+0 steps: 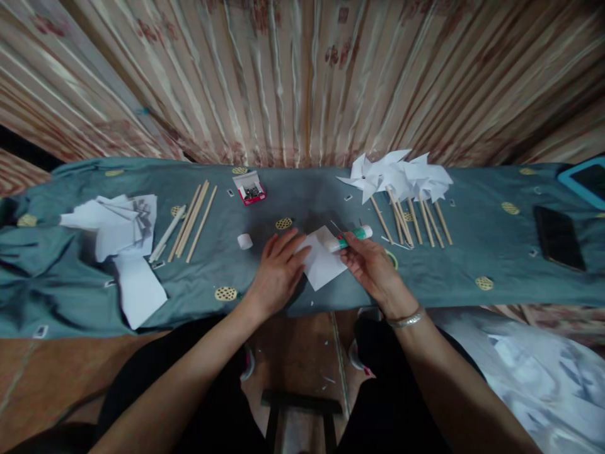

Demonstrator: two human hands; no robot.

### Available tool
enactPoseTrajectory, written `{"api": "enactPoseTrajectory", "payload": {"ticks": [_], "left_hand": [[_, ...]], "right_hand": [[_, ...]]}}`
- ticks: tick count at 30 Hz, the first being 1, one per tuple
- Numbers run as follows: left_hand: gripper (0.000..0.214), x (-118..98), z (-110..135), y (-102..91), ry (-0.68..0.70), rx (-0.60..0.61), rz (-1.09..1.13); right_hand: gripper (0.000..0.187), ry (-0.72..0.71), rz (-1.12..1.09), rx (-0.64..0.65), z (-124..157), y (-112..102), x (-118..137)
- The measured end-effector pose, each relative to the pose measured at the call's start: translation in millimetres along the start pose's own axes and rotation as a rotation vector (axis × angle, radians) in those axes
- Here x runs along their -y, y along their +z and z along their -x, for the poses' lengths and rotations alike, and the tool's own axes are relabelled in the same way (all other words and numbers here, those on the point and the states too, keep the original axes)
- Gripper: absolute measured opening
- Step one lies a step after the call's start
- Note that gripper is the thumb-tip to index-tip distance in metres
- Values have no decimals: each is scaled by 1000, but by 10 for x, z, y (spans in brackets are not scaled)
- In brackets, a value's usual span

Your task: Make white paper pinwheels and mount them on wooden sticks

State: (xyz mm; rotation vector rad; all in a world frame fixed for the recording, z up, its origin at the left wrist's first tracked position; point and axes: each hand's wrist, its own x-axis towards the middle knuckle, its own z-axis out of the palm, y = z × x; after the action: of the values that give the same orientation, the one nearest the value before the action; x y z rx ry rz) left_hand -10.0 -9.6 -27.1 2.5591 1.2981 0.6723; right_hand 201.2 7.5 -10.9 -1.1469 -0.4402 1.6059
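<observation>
Left grip [278, 268] lies open, flat on the paper [326, 268] on the counter [472, 252]; right grip [371, 261] clasps a glue stick [350, 238] at its edge. Pinwheels [401, 176] look finished; sticks [193, 217] and sheets [118, 224] seem unused.

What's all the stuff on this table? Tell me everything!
paper square: one, white, middle, under the left hand
glue stick: one, green and white, in the right hand
pinwheels: several, white on wooden sticks, back right
wooden sticks: a few, tan, left of middle
paper sheets: a pile, white, far left
small box: one, red, back middle
phone: one, black, right
cloth: one, grey-blue, under everything
left hand: flat on the paper square
right hand: gripping the glue stick
</observation>
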Motion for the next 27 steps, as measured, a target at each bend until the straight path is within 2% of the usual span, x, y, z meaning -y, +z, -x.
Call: {"api": "enactPoseTrajectory", "payload": {"ticks": [3,7,17,19,23,27], "left_hand": [[42,-109,37,118,68,112,-22],[50,-110,95,188,86,191,-49],[54,-116,88,216,77,197,-41],[54,-113,86,222,78,199,-27],[55,-112,82,230,70,204,-13],[51,-116,78,234,57,201,24]], "right_hand": [[37,11,30,-31,3,7,1],[36,8,108,-42,0,-1,3],[30,-48,276,-82,-1,-116,-82],[32,-130,382,-83,13,-108,-66],[30,-402,646,-84,55,-59,-27],[26,-459,868,-27,100,-26,-38]]}}
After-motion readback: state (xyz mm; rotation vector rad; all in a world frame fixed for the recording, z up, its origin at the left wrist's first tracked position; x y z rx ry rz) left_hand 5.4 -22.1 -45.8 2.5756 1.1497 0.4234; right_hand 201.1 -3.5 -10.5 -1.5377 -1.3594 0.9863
